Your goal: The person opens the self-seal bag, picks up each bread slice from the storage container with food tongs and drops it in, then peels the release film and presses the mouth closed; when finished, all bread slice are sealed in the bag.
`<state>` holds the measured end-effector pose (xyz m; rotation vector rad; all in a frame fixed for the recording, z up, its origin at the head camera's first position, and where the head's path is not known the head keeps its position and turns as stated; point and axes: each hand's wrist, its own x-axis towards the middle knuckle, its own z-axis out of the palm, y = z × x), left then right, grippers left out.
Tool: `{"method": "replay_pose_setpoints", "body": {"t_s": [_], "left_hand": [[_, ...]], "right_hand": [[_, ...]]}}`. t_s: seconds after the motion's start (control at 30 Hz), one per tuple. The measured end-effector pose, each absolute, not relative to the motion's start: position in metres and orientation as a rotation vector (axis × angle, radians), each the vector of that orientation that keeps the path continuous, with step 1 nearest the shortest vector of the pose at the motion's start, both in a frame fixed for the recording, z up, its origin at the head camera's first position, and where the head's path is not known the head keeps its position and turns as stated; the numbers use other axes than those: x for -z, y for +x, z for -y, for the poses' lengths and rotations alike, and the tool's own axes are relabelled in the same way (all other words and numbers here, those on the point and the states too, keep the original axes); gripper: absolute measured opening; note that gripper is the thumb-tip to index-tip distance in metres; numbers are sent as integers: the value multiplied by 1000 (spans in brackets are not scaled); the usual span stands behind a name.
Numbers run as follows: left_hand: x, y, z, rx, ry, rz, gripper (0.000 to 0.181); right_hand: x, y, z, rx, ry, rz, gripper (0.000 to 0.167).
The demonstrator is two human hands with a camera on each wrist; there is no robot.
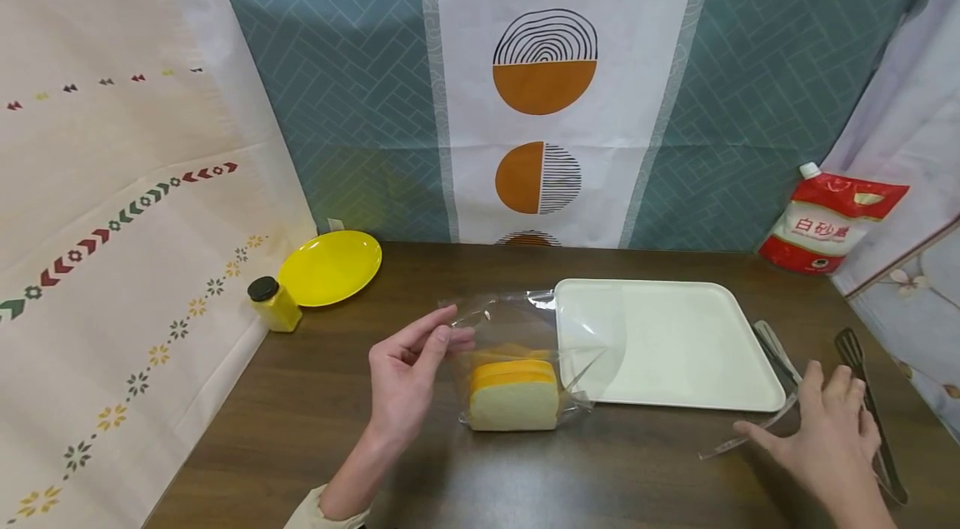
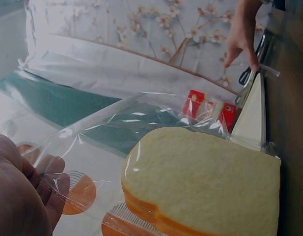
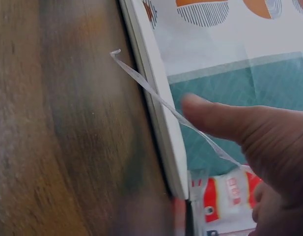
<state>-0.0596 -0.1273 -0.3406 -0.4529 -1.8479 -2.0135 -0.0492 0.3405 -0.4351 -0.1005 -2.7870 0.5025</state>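
Observation:
Bread slices [image 1: 513, 404] with orange-yellow crust stand inside a clear plastic bag [image 1: 517, 329] on the table. At the bag's upper left edge, my left hand [image 1: 408, 371] pinches the film between thumb and fingers. The left wrist view shows the pale bread face [image 2: 200, 177] close up through the film. My right hand [image 1: 828, 437] hovers at the right with its thumb spread away from the fingers. A thin clear plastic strip [image 3: 156, 93] runs past the thumb toward the fingers; its far end is hidden by the hand.
A white tray [image 1: 675, 346] lies right of the bread. Beside it are tongs [image 1: 776, 350] and a black slotted turner [image 1: 855, 354]. A red-white pouch [image 1: 832, 221] stands back right; a yellow plate [image 1: 330, 266] and a black-capped yellow jar [image 1: 276, 306] are back left.

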Motion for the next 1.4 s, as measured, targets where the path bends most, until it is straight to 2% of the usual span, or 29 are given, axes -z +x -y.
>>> {"method": "replay_pose_setpoints", "body": {"t_s": [0.1, 0.2, 0.3, 0.47, 0.73, 0.83, 0.97, 1.1, 1.23, 1.4], "left_hand": [[340, -60, 127, 2008, -455, 1842, 26], [340, -60, 127, 2008, -458, 1836, 26], [340, -60, 127, 2014, -461, 1829, 26], [340, -60, 126, 2013, -458, 1834, 26], [341, -60, 126, 2015, -476, 1835, 26], [341, -60, 126, 2014, -482, 1832, 26], [341, -60, 126, 2014, -482, 1824, 26], [340, -60, 125, 2010, -482, 1820, 26], [340, -60, 126, 2007, -475, 1831, 27], [340, -59, 126, 2005, -468, 1840, 26]], "right_hand": [[435, -46, -337, -470, -107, 2868, 149], [435, -42, -333, -455, -101, 2916, 156], [433, -37, -332, -429, -80, 2966, 151], [426, -33, -334, -484, -47, 3032, 131], [434, -31, -335, -519, 28, 2848, 120], [439, -31, -335, -438, 82, 2703, 101], [441, -33, -334, -316, 105, 2556, 59], [439, -35, -333, -284, 64, 2554, 45], [435, -36, -332, -323, -28, 2671, 56], [434, -36, -334, -391, -101, 2785, 111]]}}
